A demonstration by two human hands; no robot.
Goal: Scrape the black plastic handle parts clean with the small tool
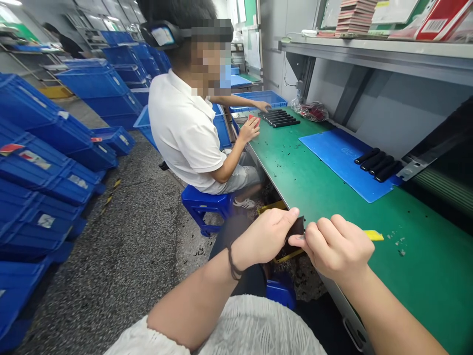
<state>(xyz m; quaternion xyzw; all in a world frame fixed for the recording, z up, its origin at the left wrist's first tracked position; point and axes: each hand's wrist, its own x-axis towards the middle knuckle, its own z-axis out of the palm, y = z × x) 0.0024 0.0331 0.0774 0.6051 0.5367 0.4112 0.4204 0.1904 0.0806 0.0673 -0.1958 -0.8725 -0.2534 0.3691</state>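
Note:
My left hand (266, 234) is closed round a black plastic part (297, 226), which shows only at the thumb and fingers. Against it, my right hand (334, 246) grips a yellow utility knife (374, 235). The knife's yellow end sticks out behind the fist, and a small bit of metal shows by the thumb. Both hands are close together over the front edge of the green table (417, 266). Farther up, several black handle-shaped parts (377, 163) lie in a row on a blue mat (343, 157).
To my left a co-worker in a white shirt (181, 128) sits on a blue stool (207, 199), one hand by a row of black parts (279, 118). Stacked blue crates (40, 197) line the floor. A shelf (388, 48) overhangs the table; small black scraps (283, 153) are scattered there.

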